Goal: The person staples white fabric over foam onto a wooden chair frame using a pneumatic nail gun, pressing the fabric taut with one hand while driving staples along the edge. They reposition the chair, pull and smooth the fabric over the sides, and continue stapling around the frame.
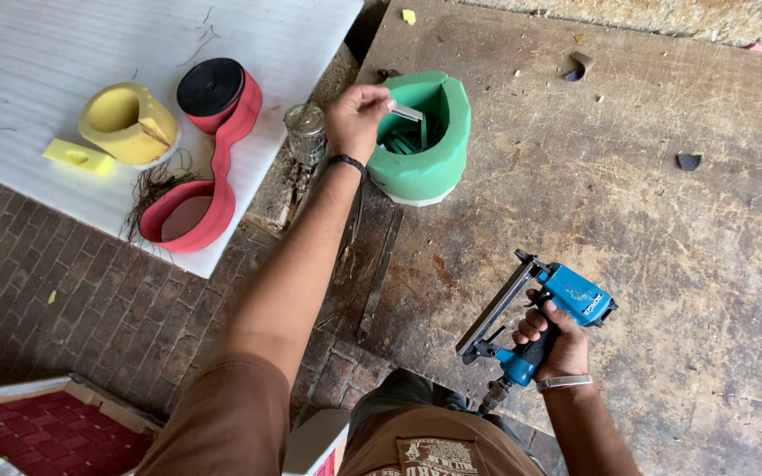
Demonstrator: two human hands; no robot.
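My left hand (356, 113) reaches out over a green foam holder (429, 154) on the worn wooden bench and pinches a short silvery strip of staples (406, 111) at its rim. More strips stand inside the green holder. My right hand (556, 339) grips the handle of a blue pneumatic staple gun (535, 313), held low above the bench with its long magazine pointing left and down. A metal bracelet sits on my right wrist and a dark band on my left.
A small glass jar (305, 132) stands left of the green holder. On the white board (46, 53) at left lie a yellow foam holder (127, 122), a yellow foam wedge (78, 156) and a roll of red and black webbing (213, 97). Brick floor lies below.
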